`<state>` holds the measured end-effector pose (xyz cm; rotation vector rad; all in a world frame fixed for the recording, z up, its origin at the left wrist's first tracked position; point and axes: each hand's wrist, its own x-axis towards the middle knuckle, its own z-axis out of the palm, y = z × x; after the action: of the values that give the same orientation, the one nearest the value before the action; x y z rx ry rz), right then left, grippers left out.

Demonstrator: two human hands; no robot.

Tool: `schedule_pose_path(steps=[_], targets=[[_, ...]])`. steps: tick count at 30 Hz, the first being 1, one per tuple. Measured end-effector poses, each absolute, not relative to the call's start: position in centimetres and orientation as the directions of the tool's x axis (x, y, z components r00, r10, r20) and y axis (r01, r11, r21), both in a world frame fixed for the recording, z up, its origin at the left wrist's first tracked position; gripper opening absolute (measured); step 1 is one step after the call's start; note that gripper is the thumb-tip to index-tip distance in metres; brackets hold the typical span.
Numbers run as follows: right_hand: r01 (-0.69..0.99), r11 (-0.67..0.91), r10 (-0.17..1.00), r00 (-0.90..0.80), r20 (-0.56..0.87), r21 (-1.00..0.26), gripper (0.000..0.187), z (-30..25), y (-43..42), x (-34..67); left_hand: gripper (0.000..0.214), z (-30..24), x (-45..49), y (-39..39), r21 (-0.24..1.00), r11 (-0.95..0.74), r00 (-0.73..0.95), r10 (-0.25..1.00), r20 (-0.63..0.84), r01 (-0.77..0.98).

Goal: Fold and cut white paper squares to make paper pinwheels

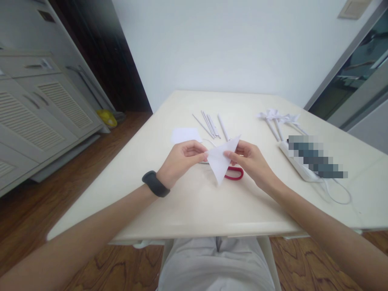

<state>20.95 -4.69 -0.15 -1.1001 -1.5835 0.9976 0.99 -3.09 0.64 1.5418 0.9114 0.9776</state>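
Note:
A white sheet folded into a triangle is held above the cream table between both hands. My left hand pinches its left corner with thumb and fingers closed; a dark band sits on that wrist. My right hand pinches the right edge, fingers curled. Under the paper lie scissors with red handles, mostly hidden.
White paper sticks lie in the table's middle, a flat white sheet to their left. Finished paper pinwheels rest at back right beside a white power strip with its cord. Cabinets stand left; wooden floor below.

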Motion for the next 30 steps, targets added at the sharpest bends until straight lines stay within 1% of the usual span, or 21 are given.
schedule_pose_path(steps=[4, 8, 10, 13, 15, 18, 20, 23, 25, 28, 30], targets=[[0.175, 0.314, 0.944, -0.167, 0.286, -0.933, 0.013, -0.2, -4.8, 20.9, 0.012, 0.7, 0.9, -3.1, 0.977, -0.207, 0.373, 0.912, 0.171, 0.058], [0.267, 0.424, 0.905, -0.161, 0.393, -0.866, 0.009, -0.1, -5.3, 20.7, 0.009, 1.0, 0.7, -3.1, 0.963, -0.259, 0.341, 0.913, 0.222, 0.068], [0.329, 0.521, 0.853, -0.180, 0.490, -0.787, 0.008, 0.0, -5.6, 20.6, 0.009, 1.1, 0.7, -3.2, 0.970, -0.243, 0.337, 0.915, 0.221, 0.023], [0.424, 0.668, 0.739, -0.277, 0.614, -0.612, 0.022, 0.1, -5.9, 20.5, 0.010, 1.2, 0.9, -3.3, 0.973, -0.213, 0.298, 0.927, 0.229, -0.085], [0.465, 0.719, 0.685, -0.343, 0.643, -0.518, 0.028, 0.2, -5.9, 20.4, 0.011, 1.2, 1.0, -3.2, 0.968, -0.211, 0.259, 0.935, 0.241, -0.138], [0.490, 0.739, 0.660, -0.387, 0.644, -0.463, 0.027, 0.0, -5.7, 20.4, 0.015, 1.1, 1.1, -3.1, 0.962, -0.220, 0.233, 0.939, 0.254, -0.162], [0.507, 0.736, 0.662, -0.399, 0.635, -0.449, 0.027, -0.1, -5.6, 20.4, 0.015, 1.0, 1.0, -3.0, 0.962, -0.246, 0.237, 0.934, 0.267, -0.116], [0.549, 0.705, 0.692, -0.391, 0.607, -0.450, 0.024, -0.3, -5.6, 20.4, 0.017, 0.9, 0.8, -2.8, 0.956, -0.292, 0.254, 0.927, 0.278, 0.020], [0.580, 0.674, 0.716, -0.360, 0.599, -0.457, 0.021, -0.3, -5.5, 20.4, 0.018, 0.8, 0.8, -2.8, 0.950, -0.297, 0.282, 0.924, 0.260, 0.097], [0.620, 0.647, 0.716, -0.295, 0.632, -0.444, 0.017, -0.2, -5.4, 20.5, 0.024, 0.7, 0.9, -2.9, 0.940, -0.297, 0.347, 0.910, 0.226, 0.167], [0.649, 0.638, 0.705, -0.274, 0.654, -0.415, 0.017, -0.2, -5.3, 20.5, 0.028, 0.6, 1.0, -3.1, 0.928, -0.321, 0.388, 0.892, 0.230, 0.187]])
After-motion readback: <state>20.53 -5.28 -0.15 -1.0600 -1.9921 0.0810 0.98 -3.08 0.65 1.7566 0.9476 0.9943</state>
